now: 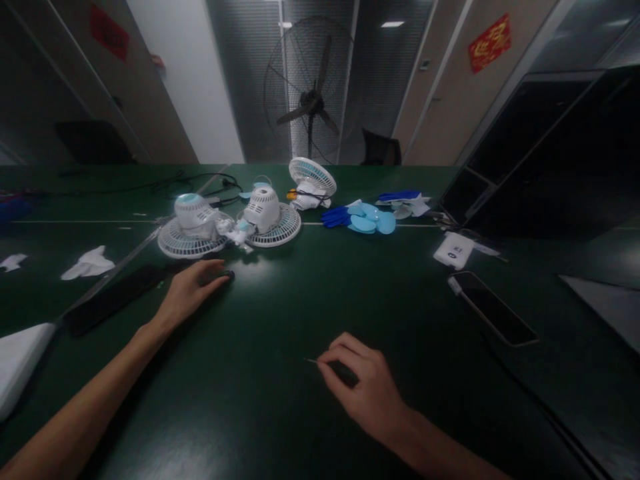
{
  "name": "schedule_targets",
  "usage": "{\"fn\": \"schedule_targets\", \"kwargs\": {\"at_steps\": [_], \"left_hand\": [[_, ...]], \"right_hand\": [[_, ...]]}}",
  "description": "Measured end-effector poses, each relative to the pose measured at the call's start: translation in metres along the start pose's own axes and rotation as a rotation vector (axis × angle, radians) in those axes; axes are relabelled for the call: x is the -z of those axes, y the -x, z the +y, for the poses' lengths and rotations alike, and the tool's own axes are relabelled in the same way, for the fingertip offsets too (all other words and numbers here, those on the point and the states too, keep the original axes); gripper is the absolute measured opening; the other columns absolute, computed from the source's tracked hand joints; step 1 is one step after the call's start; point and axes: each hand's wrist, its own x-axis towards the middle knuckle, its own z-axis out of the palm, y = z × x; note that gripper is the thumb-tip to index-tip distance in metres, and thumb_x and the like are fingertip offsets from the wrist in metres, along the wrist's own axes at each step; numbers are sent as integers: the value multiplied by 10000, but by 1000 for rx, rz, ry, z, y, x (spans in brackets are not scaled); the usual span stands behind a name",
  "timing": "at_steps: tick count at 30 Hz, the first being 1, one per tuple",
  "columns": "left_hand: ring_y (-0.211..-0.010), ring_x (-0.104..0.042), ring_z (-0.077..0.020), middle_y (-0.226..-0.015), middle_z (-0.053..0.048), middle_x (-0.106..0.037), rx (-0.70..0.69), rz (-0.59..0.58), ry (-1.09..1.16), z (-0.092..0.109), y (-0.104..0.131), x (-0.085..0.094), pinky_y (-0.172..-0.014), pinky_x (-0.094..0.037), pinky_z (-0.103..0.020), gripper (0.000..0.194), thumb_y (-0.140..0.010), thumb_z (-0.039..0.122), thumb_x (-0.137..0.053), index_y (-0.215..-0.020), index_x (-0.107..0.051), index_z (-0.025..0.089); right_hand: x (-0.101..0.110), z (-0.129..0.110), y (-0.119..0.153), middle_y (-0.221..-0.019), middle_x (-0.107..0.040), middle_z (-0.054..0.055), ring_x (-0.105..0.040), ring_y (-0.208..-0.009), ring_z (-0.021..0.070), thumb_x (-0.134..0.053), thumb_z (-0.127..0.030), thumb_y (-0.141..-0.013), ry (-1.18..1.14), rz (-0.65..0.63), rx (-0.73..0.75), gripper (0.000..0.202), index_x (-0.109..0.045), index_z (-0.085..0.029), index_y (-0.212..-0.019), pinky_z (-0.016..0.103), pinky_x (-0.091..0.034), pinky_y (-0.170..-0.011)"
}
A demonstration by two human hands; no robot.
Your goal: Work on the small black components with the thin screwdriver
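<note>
My right hand [363, 383] is in the lower middle, with thumb and index finger pinched on a thin, needle-like metal piece [311, 361] that points left. Its exact kind is too small to make out. Farther left, my left hand [193, 290] rests low over the green table [270, 313], its thumb and fingers closing on a small dark object [230, 275]. Just beyond that hand, two white desk fans [189, 227] [265, 217] lie face down on their grilles. Some crumpled clear-and-white wrapping [235, 231] sits between them.
A third small fan [311, 183] stands behind. Light-blue fan blades [370, 219] and a blue glove [336, 217] lie at centre back. Toward the right are a white box [454, 250], a phone [493, 307] and a dark monitor [555, 160]. Crumpled tissue [89, 263] lies left.
</note>
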Motion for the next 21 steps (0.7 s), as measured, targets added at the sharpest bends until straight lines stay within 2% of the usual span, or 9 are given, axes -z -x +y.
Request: {"fn": "schedule_targets", "kwargs": {"at_steps": [3,6,9,12,14,16,21], "left_hand": [[-987,-720,-288,-1185,-117,-745,-24,-56,-17,8,0,2,-838,-597,-384,524,-954,645,-615,-1183,-755,195],[-1004,-720,-268,-1174,-101,-747,-141,-156,13,29,5,-4,-850,-604,-365,435,-1009,568,-583,-1184,-771,217],[-1059,-715,-234,-1207,-97,-736,-398,-239,17,66,20,-22,-920,-600,-354,327,-1071,393,-549,-1277,-747,234],[-1015,-721,-220,-1160,-117,-752,-674,-220,-29,105,42,-43,-895,-603,-357,312,-1079,233,-536,-1340,-703,195],[-989,-724,-226,-1140,-128,-761,-778,-199,-28,125,56,-54,-865,-603,-367,311,-1069,177,-541,-1346,-682,165],[-995,-723,-227,-1145,-127,-760,-787,-216,26,139,65,-60,-861,-597,-366,299,-1065,162,-548,-1337,-671,158],[-1021,-693,-205,-1114,-91,-749,-667,-368,264,157,73,-64,-907,-568,-345,217,-1061,205,-593,-1258,-682,183]], "right_hand": [[-1,0,0,-932,-682,24,-680,-777,158,-626,-165,-994,6,8,2,144,-753,-222,-961,289,-526,-714],[-2,1,0,-929,-681,24,-679,-770,159,-622,-165,-994,31,30,13,147,-754,-224,-966,288,-526,-712],[-4,2,1,-931,-684,27,-683,-761,162,-620,-170,-995,96,47,27,144,-752,-226,-980,284,-517,-688],[-5,3,2,-927,-685,27,-683,-754,162,-620,-165,-992,161,52,31,144,-747,-228,-971,279,-514,-681],[-6,3,3,-936,-687,28,-685,-758,163,-627,-153,-980,185,44,35,140,-745,-227,-976,277,-519,-693],[-7,4,4,-944,-689,28,-684,-758,163,-634,-144,-969,206,34,38,142,-746,-230,-989,275,-523,-698],[-10,7,6,-937,-689,28,-679,-744,161,-630,-157,-970,236,39,40,145,-749,-238,-985,270,-522,-694]]}}
